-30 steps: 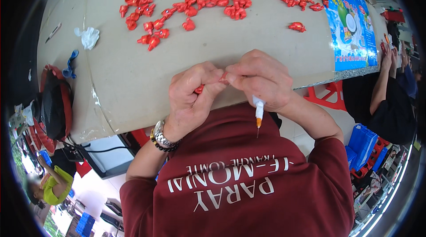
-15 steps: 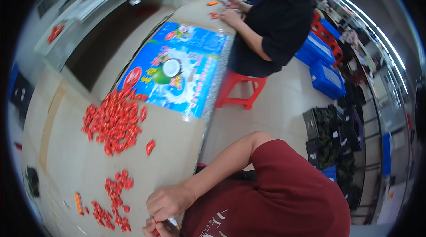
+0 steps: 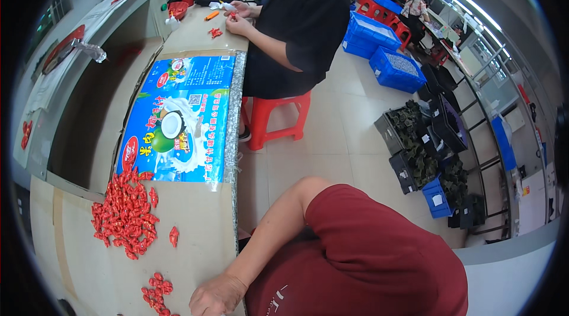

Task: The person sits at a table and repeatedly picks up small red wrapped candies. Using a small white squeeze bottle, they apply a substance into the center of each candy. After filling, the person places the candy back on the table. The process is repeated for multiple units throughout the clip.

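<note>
My right hand is at the lower edge, back upward, with its fingers curled. The lower edge cuts off the fingertips, so what they hold is hidden. My left hand is out of the picture. Just left of my right hand lies a small cluster of glossy red pieces on the beige tabletop. Farther up, a bigger heap of the same red pieces reaches the near edge of a blue printed sheet. One single red piece sits apart, to the heap's right.
A person in black sits on a red stool at the table's far end, handling red pieces. An orange tool lies near them. A raised shelf borders the table's left. Blue crates and dark bins stand right.
The view has swung, so the table and heap sit lower and farther left. My left hand, with something red, and the orange tool beside the near cluster have left the picture.
</note>
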### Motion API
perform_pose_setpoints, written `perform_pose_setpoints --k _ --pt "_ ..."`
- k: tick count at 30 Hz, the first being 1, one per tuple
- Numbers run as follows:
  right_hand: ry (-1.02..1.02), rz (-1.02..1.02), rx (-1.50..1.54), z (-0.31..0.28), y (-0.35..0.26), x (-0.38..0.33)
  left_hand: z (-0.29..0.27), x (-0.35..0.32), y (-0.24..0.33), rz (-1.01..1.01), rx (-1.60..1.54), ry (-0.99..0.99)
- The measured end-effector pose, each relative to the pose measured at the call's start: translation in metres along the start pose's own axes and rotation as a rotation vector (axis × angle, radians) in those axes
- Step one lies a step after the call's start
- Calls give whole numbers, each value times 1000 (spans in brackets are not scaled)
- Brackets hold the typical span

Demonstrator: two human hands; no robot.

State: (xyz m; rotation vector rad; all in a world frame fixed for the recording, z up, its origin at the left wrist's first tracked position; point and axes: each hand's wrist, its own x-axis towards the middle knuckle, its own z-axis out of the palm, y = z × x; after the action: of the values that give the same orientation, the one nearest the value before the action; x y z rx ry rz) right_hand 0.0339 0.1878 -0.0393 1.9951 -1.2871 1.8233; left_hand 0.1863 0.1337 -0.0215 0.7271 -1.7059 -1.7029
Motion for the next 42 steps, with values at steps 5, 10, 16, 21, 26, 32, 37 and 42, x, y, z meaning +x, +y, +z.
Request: perform_pose_setpoints --k 5,10,16,21,26,32,37,42 --pt "4 -8 24 1 1 0 -2 1 -5 -7 5 22" --pt "4 3 2 0 0 -2 -7 -1 -11 -26 24 55" --pt "-23 20 -16 -11 -5 1 -2 6 -19 -16 -24 36" --pt "-71 38 17 -23 -1 9 26 5 17 -79 26 161" --pt "-112 65 -30 -15 3 10 -10 5 -5 -61 108 58" --pt "-185 99 4 -16 -2 10 -8 4 -8 88 4 -11" --pt "-173 117 -10 -14 -1 9 -6 5 -5 77 -79 -3" --pt "-151 120 -17 -16 -2 17 -3 10 -2 216 40 31"
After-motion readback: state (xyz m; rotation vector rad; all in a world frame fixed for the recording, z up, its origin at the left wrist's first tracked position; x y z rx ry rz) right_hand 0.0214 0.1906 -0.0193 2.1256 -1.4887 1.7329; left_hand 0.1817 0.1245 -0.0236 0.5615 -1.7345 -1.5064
